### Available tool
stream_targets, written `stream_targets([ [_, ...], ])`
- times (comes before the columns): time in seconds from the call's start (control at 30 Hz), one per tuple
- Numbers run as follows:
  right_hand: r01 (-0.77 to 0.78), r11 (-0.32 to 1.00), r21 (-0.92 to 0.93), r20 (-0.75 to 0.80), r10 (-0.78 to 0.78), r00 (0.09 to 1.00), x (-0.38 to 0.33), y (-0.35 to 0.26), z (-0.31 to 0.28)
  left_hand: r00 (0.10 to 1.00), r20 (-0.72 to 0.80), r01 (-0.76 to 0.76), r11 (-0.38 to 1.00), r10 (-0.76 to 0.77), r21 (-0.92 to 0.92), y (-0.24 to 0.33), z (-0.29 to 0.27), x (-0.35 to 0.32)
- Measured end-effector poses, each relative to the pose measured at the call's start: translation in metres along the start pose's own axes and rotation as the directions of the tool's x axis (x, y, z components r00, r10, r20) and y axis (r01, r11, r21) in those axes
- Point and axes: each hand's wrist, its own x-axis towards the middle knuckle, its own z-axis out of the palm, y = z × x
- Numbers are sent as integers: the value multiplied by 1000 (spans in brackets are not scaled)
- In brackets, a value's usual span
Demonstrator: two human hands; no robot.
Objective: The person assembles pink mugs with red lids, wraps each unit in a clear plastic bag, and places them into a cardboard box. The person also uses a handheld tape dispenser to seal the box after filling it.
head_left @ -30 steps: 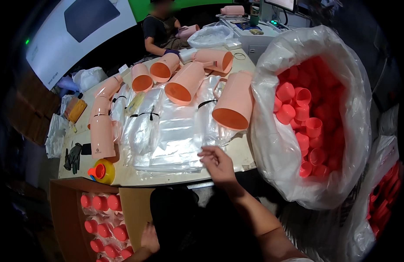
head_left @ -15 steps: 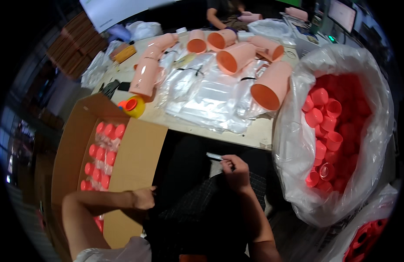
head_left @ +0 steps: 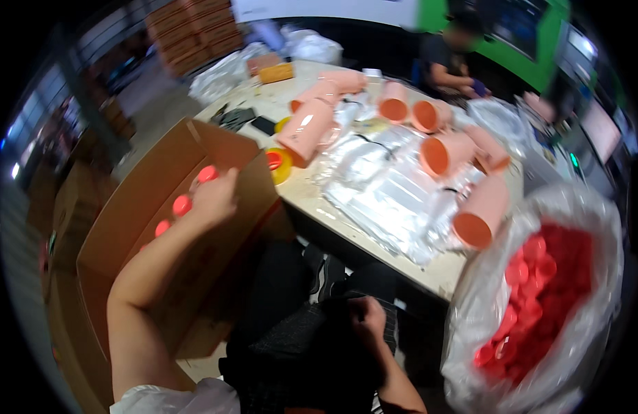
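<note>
Reaching with our left hand [head_left: 214, 196] over the open cardboard box [head_left: 136, 228], we keep the fingers curled at its upper flap, next to the red caps [head_left: 182, 205] that sit inside; whether a cap is pinched in the fingers we cannot tell, since the back of the hand hides them. Our right hand [head_left: 368, 319] rests low on the dark clothing at our lap, loosely closed, and what it grips, if anything, is too blurred to make out.

For this step we judge it best to steady the forearm above the box wall and set each cap flat into its row, so the smooth rounded plastic does not roll out of line. Stiff brown card gives the box firm sides, but the raised flap could fold if we lean on it.

To our right, a thin, crinkled clear plastic bag [head_left: 484, 324] bulges with many more red caps. Beyond our knees the pale counter [head_left: 301, 190] carries glossy clear sleeves [head_left: 388, 186], salmon-coloured tubes [head_left: 306, 127] with open round mouths, and a yellow tape roll [head_left: 277, 163] near its front edge. Farther off another person [head_left: 448, 58] sits at the far side, and stacked brown cartons [head_left: 194, 31] stand behind.
</note>
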Motion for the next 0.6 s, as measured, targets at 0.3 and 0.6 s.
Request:
stream_targets([
  [0.3,287,947,144,177,-310,934,47,4,97,983,-77,-168,986,168,14,6,19,-23],
  [0.6,-255,794,552,389,25,921,170,-71,99,976,177,198,189,-124,-962,-44,0,-191],
])
